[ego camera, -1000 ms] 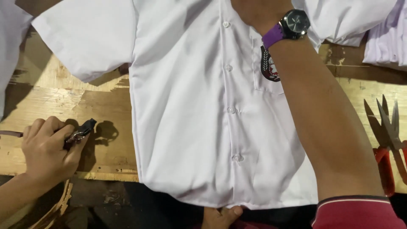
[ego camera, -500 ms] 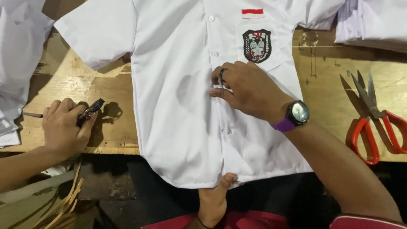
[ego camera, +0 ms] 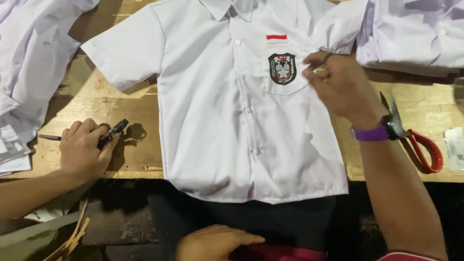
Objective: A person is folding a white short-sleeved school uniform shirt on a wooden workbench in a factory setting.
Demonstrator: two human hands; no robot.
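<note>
Two hands: R hand (ego camera: 344, 87) on shirt (ego camera: 232, 121)

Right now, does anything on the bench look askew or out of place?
Little stands out. The white short-sleeved shirt lies flat and buttoned, its hem hanging over the wooden bench edge. The red-handled scissors lie partly under the right hand's wrist.

right wrist: purple-strapped watch (ego camera: 386, 129) | right sleeve: red, dark-edged cuff (ego camera: 411, 255) | left forearm: bare
</note>
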